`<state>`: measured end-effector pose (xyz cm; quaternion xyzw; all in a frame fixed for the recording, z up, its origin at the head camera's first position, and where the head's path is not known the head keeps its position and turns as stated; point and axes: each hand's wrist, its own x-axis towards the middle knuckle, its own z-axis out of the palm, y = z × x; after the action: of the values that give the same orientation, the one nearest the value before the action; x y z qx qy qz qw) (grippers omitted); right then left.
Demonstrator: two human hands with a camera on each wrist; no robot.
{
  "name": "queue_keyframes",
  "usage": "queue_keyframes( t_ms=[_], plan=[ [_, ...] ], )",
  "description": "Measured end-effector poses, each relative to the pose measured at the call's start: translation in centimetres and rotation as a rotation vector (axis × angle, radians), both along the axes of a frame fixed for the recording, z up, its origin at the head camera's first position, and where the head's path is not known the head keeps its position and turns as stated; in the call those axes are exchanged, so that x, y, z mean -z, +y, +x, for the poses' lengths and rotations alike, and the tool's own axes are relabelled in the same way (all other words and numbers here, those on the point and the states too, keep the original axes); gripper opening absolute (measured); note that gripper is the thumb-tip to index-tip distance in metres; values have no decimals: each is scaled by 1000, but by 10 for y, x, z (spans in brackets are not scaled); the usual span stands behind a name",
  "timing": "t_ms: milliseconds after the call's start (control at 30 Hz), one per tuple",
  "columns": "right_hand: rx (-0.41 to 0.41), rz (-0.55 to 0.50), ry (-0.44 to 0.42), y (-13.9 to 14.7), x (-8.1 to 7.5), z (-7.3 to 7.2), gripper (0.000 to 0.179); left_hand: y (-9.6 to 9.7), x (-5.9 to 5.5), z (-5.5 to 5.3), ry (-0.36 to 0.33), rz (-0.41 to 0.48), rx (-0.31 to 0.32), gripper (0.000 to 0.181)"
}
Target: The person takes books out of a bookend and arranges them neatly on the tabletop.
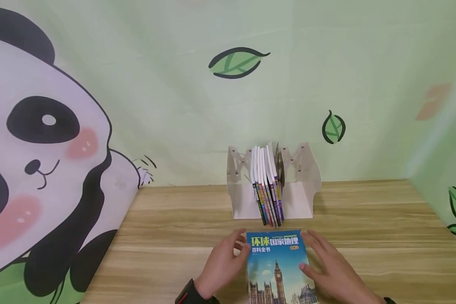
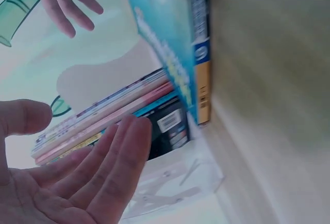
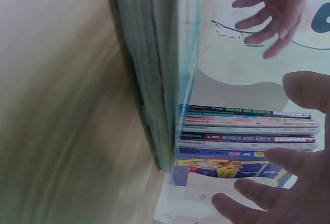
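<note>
A book (image 1: 275,270) with a blue cover and a clock tower picture lies flat on the table before me. My left hand (image 1: 223,264) is by its left edge, fingers loosely bent. On the other side, my right hand (image 1: 332,268) hovers over the right edge with its thumb spread across the cover. Both wrist views show the palms holding nothing. The spine (image 2: 202,74) faces left, and thick page edges (image 3: 154,69) face right. Whether any fingertip touches the book, I cannot tell.
Behind the book stands a white expandable book rack (image 1: 304,190). Several thin books (image 1: 267,185) stand upright in its middle, spines toward me. A wood-grain table (image 1: 167,236) carries everything, and a green cloth backdrop (image 1: 167,105) with a panda print hangs behind.
</note>
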<state>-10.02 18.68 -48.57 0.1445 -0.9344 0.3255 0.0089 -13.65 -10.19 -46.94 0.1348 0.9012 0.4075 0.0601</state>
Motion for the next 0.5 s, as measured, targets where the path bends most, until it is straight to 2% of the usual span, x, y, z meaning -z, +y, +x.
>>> queue_keyframes(
  t_ms=[100,267,500],
  plan=[
    [-3,-32,59,-2,-2,0,71,5,-7,-6,33,23,-19,50],
    [-20,-94,95,-4,-4,1,71,13,-17,-16,79,40,-47,55],
    [-20,-129,171,-6,-6,-2,73,20,-20,-29,121,80,-71,60]
  ],
)
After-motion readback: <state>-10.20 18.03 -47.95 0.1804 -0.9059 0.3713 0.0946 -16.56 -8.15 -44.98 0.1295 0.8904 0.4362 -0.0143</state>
